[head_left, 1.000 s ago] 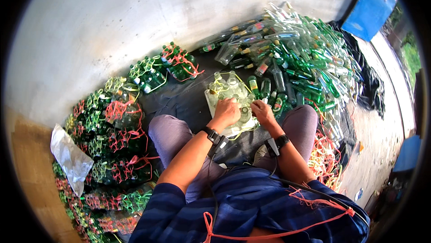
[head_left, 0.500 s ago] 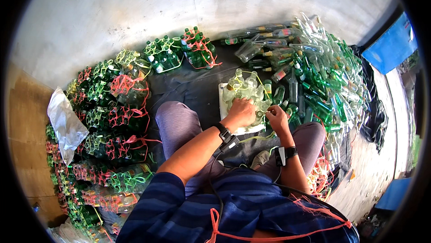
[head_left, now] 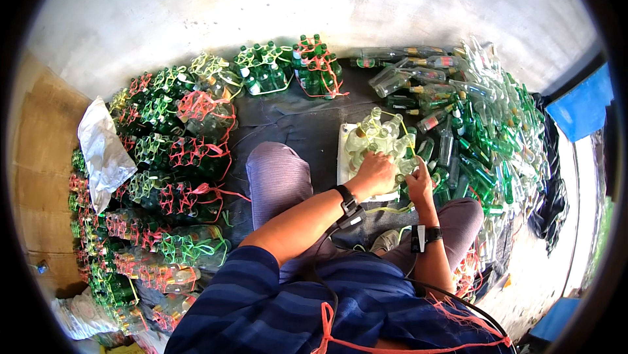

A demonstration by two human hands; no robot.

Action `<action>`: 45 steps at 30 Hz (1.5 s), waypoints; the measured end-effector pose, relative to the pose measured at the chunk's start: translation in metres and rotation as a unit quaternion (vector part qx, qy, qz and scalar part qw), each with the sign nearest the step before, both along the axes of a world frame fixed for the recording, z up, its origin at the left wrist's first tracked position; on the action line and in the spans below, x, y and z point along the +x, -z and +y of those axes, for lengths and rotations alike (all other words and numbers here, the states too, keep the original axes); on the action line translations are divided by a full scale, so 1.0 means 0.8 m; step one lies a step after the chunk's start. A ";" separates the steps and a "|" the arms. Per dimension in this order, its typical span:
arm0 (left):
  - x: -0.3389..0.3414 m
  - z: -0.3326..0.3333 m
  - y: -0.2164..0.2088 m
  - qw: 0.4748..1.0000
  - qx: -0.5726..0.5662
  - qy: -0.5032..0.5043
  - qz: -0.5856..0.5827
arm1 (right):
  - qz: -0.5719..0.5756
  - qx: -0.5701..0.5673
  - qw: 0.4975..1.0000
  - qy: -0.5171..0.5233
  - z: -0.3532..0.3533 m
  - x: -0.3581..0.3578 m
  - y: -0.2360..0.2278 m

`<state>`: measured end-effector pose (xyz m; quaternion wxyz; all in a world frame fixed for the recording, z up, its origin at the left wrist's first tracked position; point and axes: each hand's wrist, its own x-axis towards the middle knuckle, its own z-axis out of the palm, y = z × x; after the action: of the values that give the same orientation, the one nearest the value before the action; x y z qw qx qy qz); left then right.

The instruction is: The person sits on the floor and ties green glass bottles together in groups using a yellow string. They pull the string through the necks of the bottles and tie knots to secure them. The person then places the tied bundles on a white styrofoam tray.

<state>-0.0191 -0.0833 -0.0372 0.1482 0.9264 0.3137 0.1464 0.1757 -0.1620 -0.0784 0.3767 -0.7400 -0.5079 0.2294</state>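
Note:
Between my knees, a cluster of clear glass bottles (head_left: 371, 133) stands upright and close together on a white board (head_left: 345, 166). Yellow plastic twine (head_left: 405, 133) loops round their necks and runs down the right side toward my right hand (head_left: 420, 183). That hand is closed on the twine, its index finger pointing up. My left hand (head_left: 375, 175) is a fist at the near side of the cluster; whatever its fingers grip is hidden under it. A loose length of yellow-green twine (head_left: 386, 209) lies by the board's near edge.
Loose green and clear bottles (head_left: 481, 138) are heaped on the right. Tied bundles (head_left: 196, 145) in red, yellow and green twine line the left, with green bundles (head_left: 265, 69) by the wall. Dark sheeting (head_left: 291, 115) covers the floor; red twine (head_left: 468, 269) is piled beside my right knee.
My view has swung left, so the scene sits further right. My right index finger has straightened upward, and the twine at the cluster's right side now runs to that hand. The bottles stay put.

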 end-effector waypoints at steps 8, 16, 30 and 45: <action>0.000 -0.006 0.000 1.000 -0.014 -0.010 0.018 | 0.034 0.015 0.999 0.009 0.006 -0.007 0.013; 0.000 -0.008 0.005 0.999 0.028 -0.010 -0.027 | 0.012 0.041 0.999 0.006 0.009 -0.001 0.028; -0.073 0.015 -0.055 0.966 -0.197 -0.149 0.076 | 0.146 -0.007 0.989 -0.004 0.007 -0.002 0.024; -0.026 -0.023 0.004 0.913 -0.326 -0.232 0.080 | 0.268 -0.008 0.963 -0.030 0.009 0.011 0.026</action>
<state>-0.0395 -0.1015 -0.0406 0.3781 0.7367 0.5606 -0.0087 0.1847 -0.1545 -0.0995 0.4861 -0.6386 -0.4089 0.4344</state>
